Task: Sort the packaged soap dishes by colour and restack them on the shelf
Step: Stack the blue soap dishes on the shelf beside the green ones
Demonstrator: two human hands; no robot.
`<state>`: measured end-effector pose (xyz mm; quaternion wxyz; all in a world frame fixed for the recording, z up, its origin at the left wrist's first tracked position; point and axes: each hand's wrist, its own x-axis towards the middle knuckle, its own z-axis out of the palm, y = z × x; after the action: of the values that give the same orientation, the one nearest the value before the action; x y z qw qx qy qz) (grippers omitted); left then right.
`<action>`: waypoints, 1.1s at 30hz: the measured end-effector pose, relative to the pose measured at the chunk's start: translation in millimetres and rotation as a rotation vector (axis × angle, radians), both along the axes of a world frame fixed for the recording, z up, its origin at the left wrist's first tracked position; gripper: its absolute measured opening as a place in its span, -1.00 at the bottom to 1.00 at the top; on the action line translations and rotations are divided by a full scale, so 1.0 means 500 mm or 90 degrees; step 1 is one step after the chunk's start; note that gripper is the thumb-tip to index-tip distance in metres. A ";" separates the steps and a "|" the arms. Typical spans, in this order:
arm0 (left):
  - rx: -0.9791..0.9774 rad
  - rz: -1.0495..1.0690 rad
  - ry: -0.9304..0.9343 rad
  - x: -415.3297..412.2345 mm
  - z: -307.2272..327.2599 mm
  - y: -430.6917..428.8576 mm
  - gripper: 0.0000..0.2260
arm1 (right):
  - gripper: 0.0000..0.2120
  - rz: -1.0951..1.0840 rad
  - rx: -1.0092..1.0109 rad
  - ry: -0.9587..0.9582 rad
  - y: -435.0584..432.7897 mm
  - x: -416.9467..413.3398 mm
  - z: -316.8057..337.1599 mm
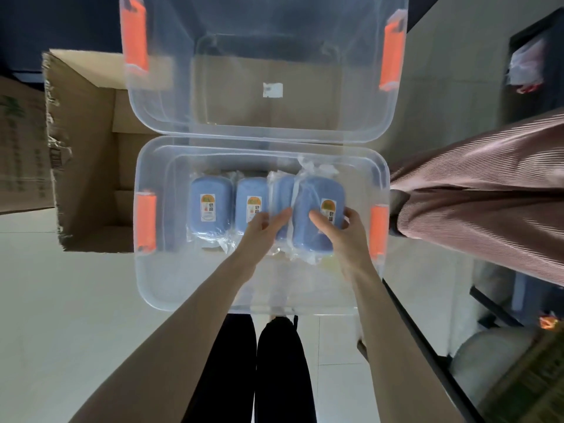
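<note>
Several blue soap dishes in clear plastic wrap stand in a row inside a clear storage bin (152,270) with orange latches. The leftmost dish (209,209) and the second one (250,199) stand alone. My left hand (262,230) reaches between the second and a third dish (283,193), its fingers lying against the third one's wrap. My right hand (341,230) grips the rightmost dish (308,209), thumb on its face and fingers curled round its right edge.
A second clear bin (351,123) with orange latches stands empty just beyond. An open cardboard box (82,123) is on the left. Another person's leg in pink trousers (476,190) is at the right. A black rail (427,340) runs along my right.
</note>
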<state>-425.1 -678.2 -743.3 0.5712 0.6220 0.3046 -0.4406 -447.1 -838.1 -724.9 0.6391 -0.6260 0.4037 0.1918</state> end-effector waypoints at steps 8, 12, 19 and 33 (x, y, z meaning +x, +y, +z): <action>0.014 0.141 -0.047 -0.038 0.086 0.036 -0.71 | -0.50 -0.016 0.092 -0.001 0.030 -0.031 0.081; 0.019 0.204 -0.089 -0.061 0.154 0.069 -0.66 | -0.42 -0.016 0.098 -0.046 0.038 -0.039 0.148; -0.046 0.279 -0.209 -0.111 0.325 0.141 -0.59 | 0.20 0.118 0.122 -0.105 0.070 -0.027 0.315; -0.147 0.242 -0.551 -0.144 0.716 0.411 -0.52 | -0.41 0.284 0.020 -0.371 0.293 0.002 0.671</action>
<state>-497.1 -472.9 -385.1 0.7812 0.6139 0.0961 -0.0603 -445.9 -691.4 -389.4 0.6792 -0.7171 0.0554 0.1463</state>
